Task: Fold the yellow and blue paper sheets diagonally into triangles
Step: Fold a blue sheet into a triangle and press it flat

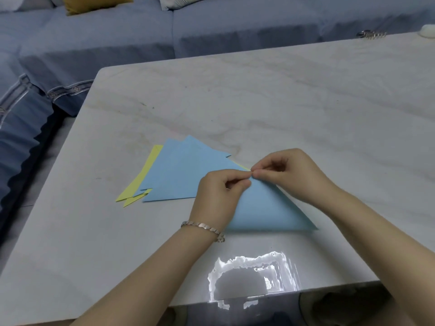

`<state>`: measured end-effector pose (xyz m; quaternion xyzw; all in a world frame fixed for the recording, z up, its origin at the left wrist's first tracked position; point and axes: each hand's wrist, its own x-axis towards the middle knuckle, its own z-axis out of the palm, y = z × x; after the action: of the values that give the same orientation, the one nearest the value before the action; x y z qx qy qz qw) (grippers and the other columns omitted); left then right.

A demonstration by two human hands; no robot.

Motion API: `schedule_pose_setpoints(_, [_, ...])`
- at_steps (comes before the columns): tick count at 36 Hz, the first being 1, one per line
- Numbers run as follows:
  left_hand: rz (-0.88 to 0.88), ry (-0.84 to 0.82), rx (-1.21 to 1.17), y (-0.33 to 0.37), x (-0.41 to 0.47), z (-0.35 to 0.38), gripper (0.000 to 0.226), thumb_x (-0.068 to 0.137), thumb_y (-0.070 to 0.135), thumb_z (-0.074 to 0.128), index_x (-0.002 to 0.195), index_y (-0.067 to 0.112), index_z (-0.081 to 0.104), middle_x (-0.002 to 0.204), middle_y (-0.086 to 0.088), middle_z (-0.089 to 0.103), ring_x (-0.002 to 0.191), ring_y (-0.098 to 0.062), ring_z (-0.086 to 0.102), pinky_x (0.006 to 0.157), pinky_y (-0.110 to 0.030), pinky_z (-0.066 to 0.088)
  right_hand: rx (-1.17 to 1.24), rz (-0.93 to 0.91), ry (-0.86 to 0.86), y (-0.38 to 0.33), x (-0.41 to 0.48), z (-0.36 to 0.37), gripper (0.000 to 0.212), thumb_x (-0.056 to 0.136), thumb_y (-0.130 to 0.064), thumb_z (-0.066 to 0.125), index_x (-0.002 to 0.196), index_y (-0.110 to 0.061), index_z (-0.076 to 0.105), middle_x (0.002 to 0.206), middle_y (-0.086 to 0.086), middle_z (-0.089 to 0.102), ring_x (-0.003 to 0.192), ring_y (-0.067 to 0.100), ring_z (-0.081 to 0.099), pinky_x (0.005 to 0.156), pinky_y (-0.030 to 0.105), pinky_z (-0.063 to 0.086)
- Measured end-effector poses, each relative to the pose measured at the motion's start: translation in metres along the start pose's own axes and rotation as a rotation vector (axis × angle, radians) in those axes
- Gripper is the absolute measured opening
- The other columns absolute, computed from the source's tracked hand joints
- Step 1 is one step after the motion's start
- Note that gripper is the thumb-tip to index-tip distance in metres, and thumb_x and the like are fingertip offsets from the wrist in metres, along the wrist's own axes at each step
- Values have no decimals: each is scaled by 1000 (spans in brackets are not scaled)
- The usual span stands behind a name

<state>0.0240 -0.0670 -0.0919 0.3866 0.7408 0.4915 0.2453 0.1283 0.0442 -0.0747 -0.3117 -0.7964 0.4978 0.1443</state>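
Pinching blue sheet [263, 208] apex: left hand [219, 191], right hand [287, 172].

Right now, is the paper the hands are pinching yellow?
No, the left hand and right hand pinch the corner of a blue sheet; yellow paper lies further left.

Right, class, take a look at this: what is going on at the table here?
A person is folding a blue sheet into a triangle on a pale table. The left hand and the right hand both pinch its top corner, where the two points meet, and the long folded edge lies nearest the person. Beside it, to the left, is a loose pile of other blue sheets on yellow sheets, untouched by either hand.
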Motion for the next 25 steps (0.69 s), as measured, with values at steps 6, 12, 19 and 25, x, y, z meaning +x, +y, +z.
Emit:
schedule_pose_setpoints(6, [5,-20,186,-18,22,10,27,82,10,63,109,12,65,90,-2,63,73,-4,55,77,-11,44,-162,18,8,21,34,5,14,78,-15,67,67,-25,67,70,-7,67,65,4,58,62,16,43])
schedule_pose_setpoints(12, [387,-225,649,-36,15,13,32,79,19,45,101,6,65,114,-14,64,87,-30,66,74,-34,54,-202,39,70,46,39,22,10,82,-17,61,77,-18,69,79,-3,69,77,12,61,73,27,46])
schedule_pose_setpoints(19, [487,-612,755,-58,-9,17,50,89,24,23,127,7,50,139,-12,47,129,-29,43,106,-41,34,-283,-10,168,57,34,34,13,85,-18,57,81,-15,69,85,-1,67,80,13,58,75,31,47])
schedule_pose_setpoints(25, [490,-704,849,-66,-22,9,59,87,34,12,144,19,21,155,3,13,144,-17,3,109,-29,-11,-347,-92,250,71,27,45,15,89,-18,54,84,-16,68,81,-2,62,79,11,49,71,26,39])
